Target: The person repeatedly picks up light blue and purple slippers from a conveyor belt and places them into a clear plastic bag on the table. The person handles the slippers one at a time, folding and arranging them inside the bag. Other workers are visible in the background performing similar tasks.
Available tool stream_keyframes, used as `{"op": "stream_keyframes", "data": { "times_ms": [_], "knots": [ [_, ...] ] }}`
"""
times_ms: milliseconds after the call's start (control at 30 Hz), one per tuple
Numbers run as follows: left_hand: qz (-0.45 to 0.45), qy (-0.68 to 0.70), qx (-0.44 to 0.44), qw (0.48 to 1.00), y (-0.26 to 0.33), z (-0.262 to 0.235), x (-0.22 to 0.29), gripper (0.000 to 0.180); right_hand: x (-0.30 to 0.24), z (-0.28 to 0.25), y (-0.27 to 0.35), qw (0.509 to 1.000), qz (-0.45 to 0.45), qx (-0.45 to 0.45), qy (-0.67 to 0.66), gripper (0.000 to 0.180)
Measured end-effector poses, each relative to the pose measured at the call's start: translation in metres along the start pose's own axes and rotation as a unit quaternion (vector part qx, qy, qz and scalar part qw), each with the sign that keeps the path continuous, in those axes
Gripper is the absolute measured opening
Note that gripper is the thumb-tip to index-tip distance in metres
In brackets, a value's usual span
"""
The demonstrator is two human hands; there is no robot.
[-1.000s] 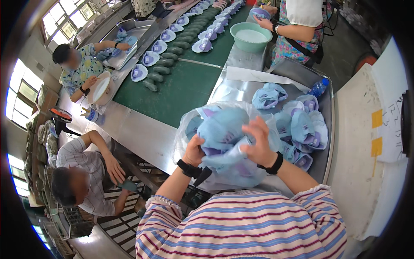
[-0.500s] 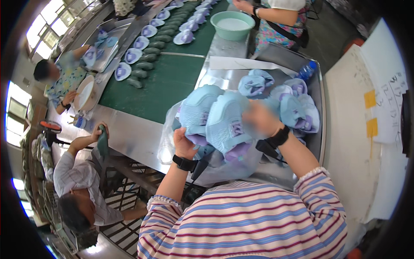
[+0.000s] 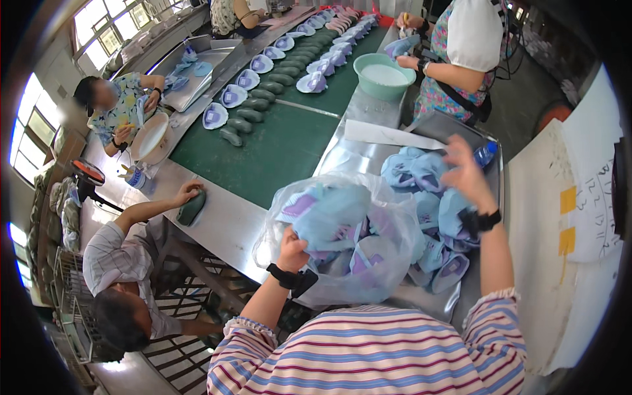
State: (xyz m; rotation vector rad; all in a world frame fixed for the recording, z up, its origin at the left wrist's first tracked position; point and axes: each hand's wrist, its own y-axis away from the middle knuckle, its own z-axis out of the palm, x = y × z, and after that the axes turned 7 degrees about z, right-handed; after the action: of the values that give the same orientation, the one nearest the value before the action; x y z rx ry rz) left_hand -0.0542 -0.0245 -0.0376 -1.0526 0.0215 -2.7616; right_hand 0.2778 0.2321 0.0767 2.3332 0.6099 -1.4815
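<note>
1. Gripping the near side of a clear bag (image 3: 342, 243), the left hand (image 3: 294, 245) has its fingers curled and pinched on the plastic; a black wristband sits at its wrist.
2. The bag lies on a steel table (image 3: 224, 227) at 6 o'clock, right before the striped shirt (image 3: 368, 355), and is stuffed with pale blue shoe uppers with purple patches.
3. The right hand (image 3: 464, 172) is raised at 3 o'clock of the bag, fingers spread and holding nothing, above a loose pile (image 3: 428, 197) of the same blue uppers lying in a steel tray.
4. A blue bottle (image 3: 485, 154) lies just beside that hand, at the tray's far edge.
5. A white paper strip (image 3: 388, 135) lies on the table at 12 o'clock of the bag.
6. At 3 o'clock stands a white board (image 3: 586, 197) with two yellow square labels (image 3: 567, 199), one above the other, and handwriting.
7. A green belt (image 3: 276, 138) runs toward 11 o'clock, carrying dark green lasts (image 3: 263, 89) and blue uppers in rows.
8. A mint basin (image 3: 384, 76) sits at 12 o'clock, by a person in a floral apron.
9. At 9 o'clock another person's hand presses a dark green last (image 3: 191, 207) on the table.
</note>
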Motion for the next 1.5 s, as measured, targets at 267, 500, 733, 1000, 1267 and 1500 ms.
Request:
{"op": "stream_keyframes", "data": {
  "times_ms": [267, 500, 733, 1000, 1267, 1500],
  "knots": [
    [-0.036, -0.04, -0.197, 0.979, -0.013, 0.039, 0.021, 0.082, -0.034, 0.156, 0.058, 0.938, -0.343, -0.041, -0.018, 0.049],
    [-0.062, -0.074, 0.091, 0.991, -0.02, 0.029, 0.038, 0.041, -0.048, 0.153, 0.07, 0.909, -0.348, -0.141, 0.182, 0.043],
    [-0.047, -0.183, -0.025, 0.982, -0.02, 0.03, 0.036, 0.036, -0.046, 0.115, 0.027, 0.943, -0.005, -0.239, -0.23, 0.05],
    [-0.099, -0.601, -0.167, 0.776, -0.062, 0.055, 0.062, 0.057, -0.042, 0.188, 0.004, 0.982, -0.054, -0.174, -0.042, 0.056],
    [0.085, -0.279, 0.349, 0.891, -0.058, -0.115, 0.14, 0.033, 0.005, 0.161, 0.025, 0.908, -0.049, -0.403, 0.103, 0.049],
    [-0.026, -0.363, 0.465, 0.807, -0.067, -0.247, 0.111, 0.016, 0.05, 0.163, 0.063, 0.869, -0.056, -0.455, 0.188, 0.05]
  ]
}}
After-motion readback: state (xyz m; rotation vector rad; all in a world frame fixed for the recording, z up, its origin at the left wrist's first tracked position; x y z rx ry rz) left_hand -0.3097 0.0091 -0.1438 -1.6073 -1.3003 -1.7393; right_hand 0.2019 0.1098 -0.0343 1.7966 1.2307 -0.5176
